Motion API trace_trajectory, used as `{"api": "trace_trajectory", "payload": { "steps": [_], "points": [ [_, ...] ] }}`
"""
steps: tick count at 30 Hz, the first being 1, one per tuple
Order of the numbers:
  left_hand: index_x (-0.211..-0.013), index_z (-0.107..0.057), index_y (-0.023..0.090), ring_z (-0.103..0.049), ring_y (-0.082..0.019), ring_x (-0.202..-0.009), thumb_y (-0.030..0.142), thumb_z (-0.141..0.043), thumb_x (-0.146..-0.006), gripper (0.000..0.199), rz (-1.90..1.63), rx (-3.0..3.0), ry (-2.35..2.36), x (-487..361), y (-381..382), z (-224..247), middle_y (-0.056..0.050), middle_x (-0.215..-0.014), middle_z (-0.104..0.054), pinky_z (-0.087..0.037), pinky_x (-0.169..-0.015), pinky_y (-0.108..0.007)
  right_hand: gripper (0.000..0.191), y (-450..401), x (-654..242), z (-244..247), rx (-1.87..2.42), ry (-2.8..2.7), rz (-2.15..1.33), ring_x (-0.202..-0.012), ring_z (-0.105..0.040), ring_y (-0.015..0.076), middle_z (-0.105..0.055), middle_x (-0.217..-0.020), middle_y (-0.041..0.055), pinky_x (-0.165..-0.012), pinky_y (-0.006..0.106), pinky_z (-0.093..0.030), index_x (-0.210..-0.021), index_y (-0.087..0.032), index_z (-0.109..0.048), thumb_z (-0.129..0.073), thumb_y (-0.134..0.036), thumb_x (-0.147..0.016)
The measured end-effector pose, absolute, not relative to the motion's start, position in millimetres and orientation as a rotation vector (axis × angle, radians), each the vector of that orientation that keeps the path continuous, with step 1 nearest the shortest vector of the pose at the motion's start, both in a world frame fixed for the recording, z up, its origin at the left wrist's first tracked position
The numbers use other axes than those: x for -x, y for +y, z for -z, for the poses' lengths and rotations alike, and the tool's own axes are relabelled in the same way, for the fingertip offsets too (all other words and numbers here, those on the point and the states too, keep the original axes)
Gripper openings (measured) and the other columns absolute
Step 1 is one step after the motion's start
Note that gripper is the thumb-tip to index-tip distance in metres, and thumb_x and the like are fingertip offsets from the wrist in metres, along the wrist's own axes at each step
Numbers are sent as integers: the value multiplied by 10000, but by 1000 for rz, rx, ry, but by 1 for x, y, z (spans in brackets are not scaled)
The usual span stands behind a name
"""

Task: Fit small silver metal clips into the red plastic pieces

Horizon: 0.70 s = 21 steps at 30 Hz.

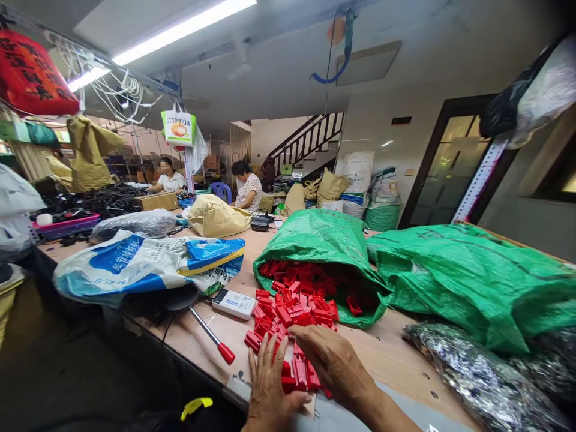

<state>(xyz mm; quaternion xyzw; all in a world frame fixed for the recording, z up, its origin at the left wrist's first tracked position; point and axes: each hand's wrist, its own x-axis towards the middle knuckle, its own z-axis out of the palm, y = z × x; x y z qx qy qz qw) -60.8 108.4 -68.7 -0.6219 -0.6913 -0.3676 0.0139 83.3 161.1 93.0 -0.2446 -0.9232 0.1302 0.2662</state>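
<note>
A loose heap of red plastic pieces [292, 309] spills from the mouth of a green woven sack [315, 234] onto the wooden table. My left hand [270, 384] lies at the near left edge of the heap, fingers spread, holding nothing. Over the right side of the heap is my right hand [330, 360], its fingers bent toward the pieces; its fingertips are partly hidden, and I cannot make out whether it holds one. Several red pieces sit between the two hands.
Left of the heap are a white boxy device [234, 304] and a red-handled metal lever [211, 336]. Farther left lies a blue-white sack [135, 264]. Another green sack [468, 270] and silvery bags [477, 366] are at right. Two people sit beyond the table.
</note>
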Motion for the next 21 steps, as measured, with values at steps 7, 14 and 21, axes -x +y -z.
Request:
{"api": "trace_trajectory", "payload": {
  "steps": [7, 14, 21],
  "points": [
    [-1406, -344, 234, -278, -372, -1355, 460, -726, -609, 912, 1104, 1927, -2164, 60, 104, 63, -149, -1453, -389, -137, -1083, -617, 338, 152, -41, -193, 634, -2027, -396, -760, -602, 125, -636, -913, 23, -732, 240, -483, -1239, -216, -523, -464, -319, -922],
    [-1238, -525, 126, -433, -397, -1246, 462, -707, -616, 730, 1138, 1865, -2072, 65, 112, 91, -203, -1258, -570, -210, -1055, -614, 229, 141, -30, -122, 536, -2559, -350, -811, -610, 141, -648, -938, 30, -664, 204, -448, -1030, -233, -646, -552, -185, -827],
    [-1370, -358, 183, -331, -356, -1328, 394, -705, -641, 835, 1193, 1894, -2008, 64, 111, 85, -162, -1407, -449, -154, -1080, -588, 200, 179, -70, -80, 841, -2531, -382, -793, -608, 143, -671, -855, 26, -716, 225, -434, -958, -219, -669, -483, -199, -885]
  ]
}}
